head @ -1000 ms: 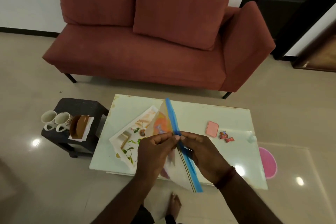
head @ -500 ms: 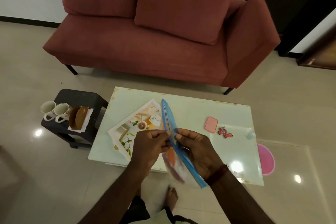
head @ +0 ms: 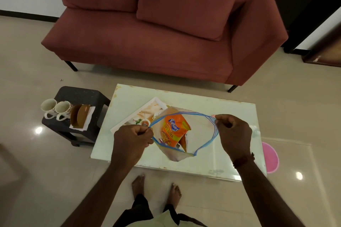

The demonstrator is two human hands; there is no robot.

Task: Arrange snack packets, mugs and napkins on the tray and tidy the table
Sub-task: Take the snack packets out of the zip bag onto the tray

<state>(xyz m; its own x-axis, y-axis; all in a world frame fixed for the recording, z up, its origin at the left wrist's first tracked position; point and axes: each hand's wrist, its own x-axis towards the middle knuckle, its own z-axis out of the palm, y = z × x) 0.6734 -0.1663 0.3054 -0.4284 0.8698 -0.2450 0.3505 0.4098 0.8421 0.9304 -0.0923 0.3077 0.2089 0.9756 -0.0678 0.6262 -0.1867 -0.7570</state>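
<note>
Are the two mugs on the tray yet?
No, both mugs lie on the dark side stool, left of the tray on the table.

Home living room: sofa (head: 156, 42), low table (head: 230, 116)

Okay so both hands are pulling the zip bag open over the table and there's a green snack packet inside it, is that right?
Not quite. In the head view the left hand and right hand do hold the zip bag open over the table, but the snack packet inside is orange, not green.
</note>
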